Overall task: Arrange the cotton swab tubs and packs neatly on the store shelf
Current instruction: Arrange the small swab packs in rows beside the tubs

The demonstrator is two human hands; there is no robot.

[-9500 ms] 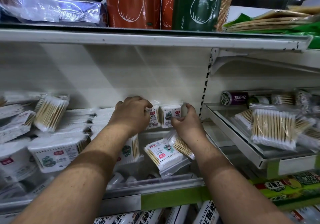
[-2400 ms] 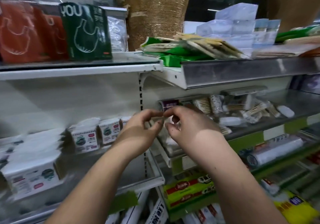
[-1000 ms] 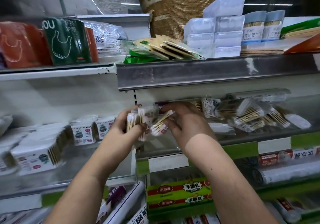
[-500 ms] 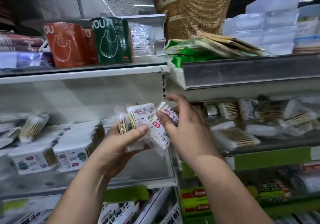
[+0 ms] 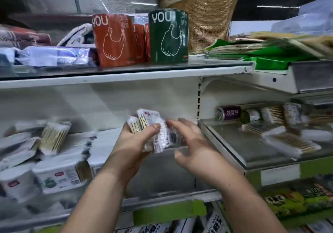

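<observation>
We are hovering over the left-bay shelf point(image 5: 162, 196), our landmark, and we are judging this the risky part. Left of our hands on that shelf, white tubs point(image 5: 59, 176) and loose packs point(image 5: 54, 137) are lying in a slanted heap, so setting anything down carelessly could be nudging them into a slide. Right of that shelf, the neighbouring glass shelf point(image 5: 252, 151) is holding more swab packs, blurred.

Above the shelf's bare middle we are carrying a bundle of swab packs point(image 5: 149, 124), fanned upright: clear film, white printed labels, tan sticks with white tips showing at the edges. Our left hand point(image 5: 138, 142) is clamped round the bundle, thumb across the front. Our right hand point(image 5: 191, 142) is blurred, its fingers spread against the bundle's right side, seemingly steadying rather than gripping. The film looks slippery, and one pack could be squirting out.
</observation>
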